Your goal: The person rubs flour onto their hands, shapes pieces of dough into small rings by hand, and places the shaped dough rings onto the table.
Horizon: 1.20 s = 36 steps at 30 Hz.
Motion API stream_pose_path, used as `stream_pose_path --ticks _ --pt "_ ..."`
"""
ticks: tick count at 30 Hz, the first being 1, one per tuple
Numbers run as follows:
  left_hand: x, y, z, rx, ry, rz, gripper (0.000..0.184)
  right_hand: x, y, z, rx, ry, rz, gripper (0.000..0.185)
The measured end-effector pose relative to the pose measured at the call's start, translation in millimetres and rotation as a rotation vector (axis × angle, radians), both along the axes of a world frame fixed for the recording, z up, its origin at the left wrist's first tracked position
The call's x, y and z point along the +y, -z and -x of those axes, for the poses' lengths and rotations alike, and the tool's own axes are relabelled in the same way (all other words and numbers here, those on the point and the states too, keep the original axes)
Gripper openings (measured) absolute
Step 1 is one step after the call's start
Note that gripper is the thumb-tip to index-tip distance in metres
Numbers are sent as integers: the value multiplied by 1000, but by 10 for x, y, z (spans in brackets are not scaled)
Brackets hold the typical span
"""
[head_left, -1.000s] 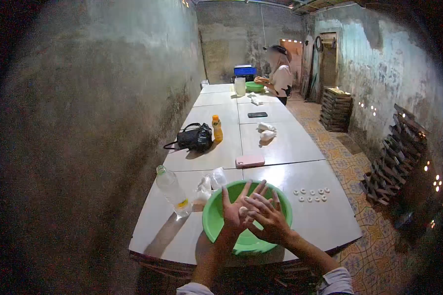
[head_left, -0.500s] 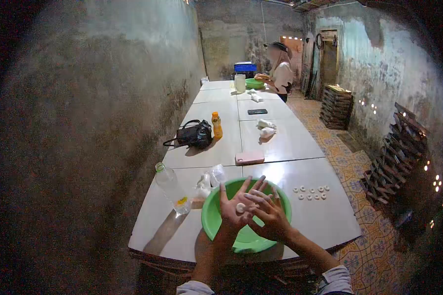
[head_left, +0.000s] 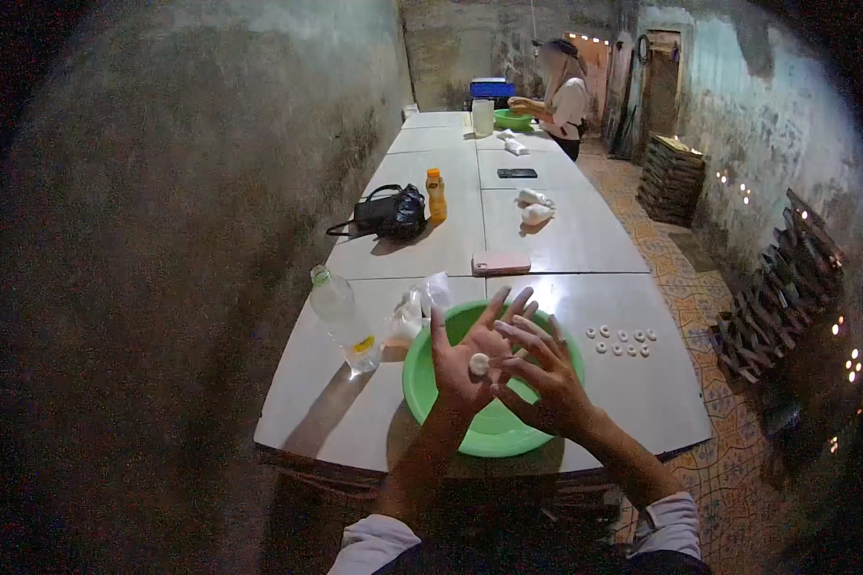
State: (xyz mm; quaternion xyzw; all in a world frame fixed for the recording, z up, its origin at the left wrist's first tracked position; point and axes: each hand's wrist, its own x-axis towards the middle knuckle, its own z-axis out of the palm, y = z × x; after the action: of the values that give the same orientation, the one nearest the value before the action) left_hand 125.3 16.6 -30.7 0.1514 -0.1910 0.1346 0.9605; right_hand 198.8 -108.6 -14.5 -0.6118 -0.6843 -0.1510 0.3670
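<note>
My left hand [head_left: 470, 369] is palm up over the green basin [head_left: 494, 443], its fingers spread. A small round white piece of dough [head_left: 478, 364] lies on that palm. To its right, my right hand [head_left: 547, 388] is held above the basin with fingers apart and slightly bent, its fingertips close to the left palm. I see nothing in the right hand. Several small white dough rings [head_left: 622, 336] lie in two rows on the table, right of the basin. Part of the basin's inside is hidden by my hands.
A clear bottle [head_left: 336, 307] and white plastic bags [head_left: 408, 321] stand left of the basin. Beyond are a pink phone [head_left: 501, 264], a black bag [head_left: 393, 216], an orange bottle [head_left: 436, 196] and a dark phone [head_left: 517, 173]. A person [head_left: 568, 96] works at the far end.
My view has tilted down, so the table sits higher in the picture. My right hand has shifted slightly away from the dough piece, which still lies on my left palm.
</note>
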Motion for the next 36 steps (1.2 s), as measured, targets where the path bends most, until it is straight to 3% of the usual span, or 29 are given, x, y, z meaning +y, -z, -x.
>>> stream_pose_path --ticks 26,33,36 --pt "-134 -21 -1 19 -83 -11 95 -6 54 62 -22 21 15 29" --pt "-126 31 21 48 -201 -131 94 22 123 146 -53 48 40 28" --pt "-135 29 34 41 -216 -54 94 49 199 141 -21 34 35 27"
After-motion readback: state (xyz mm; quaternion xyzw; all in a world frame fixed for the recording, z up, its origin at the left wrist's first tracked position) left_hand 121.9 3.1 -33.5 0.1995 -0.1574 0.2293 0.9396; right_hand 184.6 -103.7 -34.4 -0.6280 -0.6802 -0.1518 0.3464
